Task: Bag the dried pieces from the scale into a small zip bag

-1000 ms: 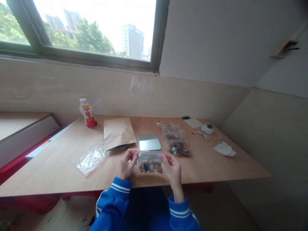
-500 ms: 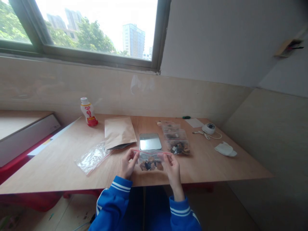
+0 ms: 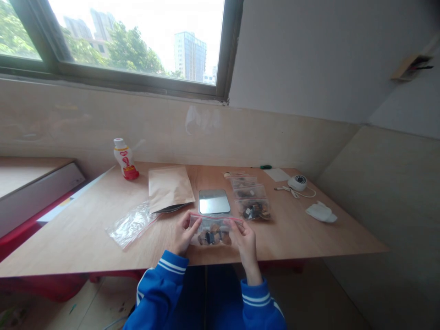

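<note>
Small filled zip bag point(image 3: 213, 230) — top edge in left hand point(image 3: 184, 234) and right hand point(image 3: 244, 238) grip.

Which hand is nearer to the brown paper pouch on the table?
Left. The left hand is just below the brown paper pouch; the right hand is farther off, across the held bag.

Left hand point(image 3: 184, 234) and right hand point(image 3: 244, 239) pinch the red-zip top of a clear filled bag point(image 3: 213, 230) above the wooden table point(image 3: 85, 233); scale point(image 3: 213, 201) just behind, more filled bags point(image 3: 252, 204) right.
</note>
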### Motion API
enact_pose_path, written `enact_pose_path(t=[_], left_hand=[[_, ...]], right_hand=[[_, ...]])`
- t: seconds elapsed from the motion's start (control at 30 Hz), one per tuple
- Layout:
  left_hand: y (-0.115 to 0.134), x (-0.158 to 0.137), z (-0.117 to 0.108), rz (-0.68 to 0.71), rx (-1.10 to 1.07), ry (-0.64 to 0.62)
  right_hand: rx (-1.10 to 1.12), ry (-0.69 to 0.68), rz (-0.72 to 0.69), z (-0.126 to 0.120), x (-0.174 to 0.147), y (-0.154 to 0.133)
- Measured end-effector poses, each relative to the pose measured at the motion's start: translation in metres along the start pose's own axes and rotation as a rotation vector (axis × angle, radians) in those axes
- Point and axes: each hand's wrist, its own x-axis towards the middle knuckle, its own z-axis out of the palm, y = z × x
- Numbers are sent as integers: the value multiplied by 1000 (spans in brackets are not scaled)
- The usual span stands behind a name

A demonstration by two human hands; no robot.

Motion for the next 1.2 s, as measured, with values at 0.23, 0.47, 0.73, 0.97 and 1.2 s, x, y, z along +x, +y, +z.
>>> enact_pose_path(t=[0.23,0.47,0.73,0.97,1.2], left_hand=[[3,0,1,-11,-23,-37],[-1,-1,0,19,19,-2],[-4,-1,-2,48,76,40],[0,0,1,-18,5,-1],[1,1,0,-70,-81,-115]], right_hand=[[-10,22,-18,-2,1,1],[-32,27,-23,-2,1,3],[-65,34,-37,0,0,3],[-98,61,-65,1,-2,5],[-3,19,-98,-1,-1,10]])
